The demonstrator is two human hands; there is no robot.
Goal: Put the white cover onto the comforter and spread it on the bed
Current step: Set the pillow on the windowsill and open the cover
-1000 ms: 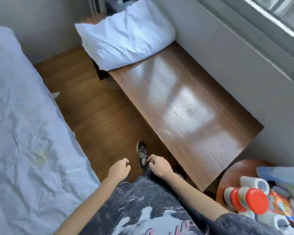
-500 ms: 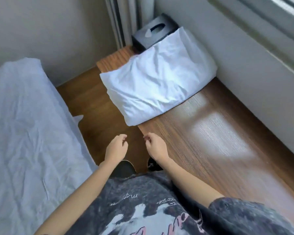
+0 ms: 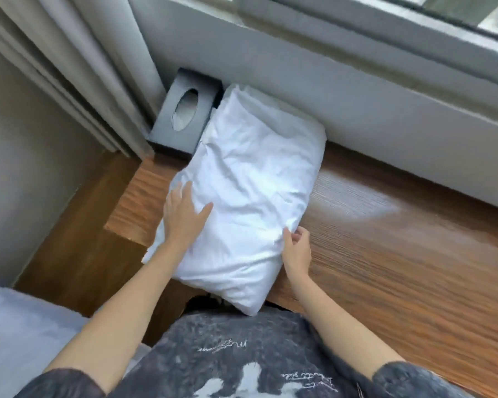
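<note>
A folded white bundle of bedding (image 3: pixel 247 191) lies on the wooden bench (image 3: pixel 385 254) under the window. My left hand (image 3: pixel 184 216) rests flat on the bundle's left side, fingers straight. At the bundle's right edge, my right hand (image 3: pixel 296 248) has its fingers curled and its fingertips on the fabric. A corner of the bed (image 3: pixel 18 334) with its pale sheet shows at the lower left.
A dark tissue box (image 3: pixel 184 110) stands against the wall just behind the bundle. Grey curtains (image 3: pixel 78 67) hang at the left, beside the window sill (image 3: pixel 357 61). Wooden floor (image 3: pixel 75 245) lies between bench and bed.
I have moved forward along the bench to the bundle. Both hands, held free in front of me before, now lie on it, left on top, right at its edge.
</note>
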